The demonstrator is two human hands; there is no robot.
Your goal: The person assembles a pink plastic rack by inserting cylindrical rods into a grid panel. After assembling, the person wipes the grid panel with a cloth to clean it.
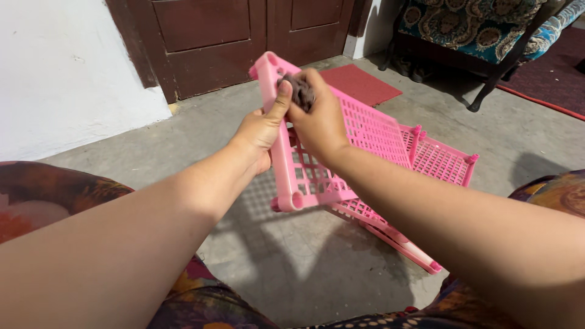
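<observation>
Arms outstretched: left hand [261, 131] grips pink rack [365, 131], right hand [320, 122] clenches cloth [300, 90] against it.

Left hand [261, 131] gripping tilted pink lattice rack panel [365, 131], right hand [317, 122] pressing grey cloth [301, 91] on its rim, concrete floor [304, 262]

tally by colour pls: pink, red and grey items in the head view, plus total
Pink: 2 – lattice shelf panel gripped by the left hand, second panel on the floor.
Red: 1 – doormat.
Grey: 1 – cloth in the right hand.
Total: 4
</observation>
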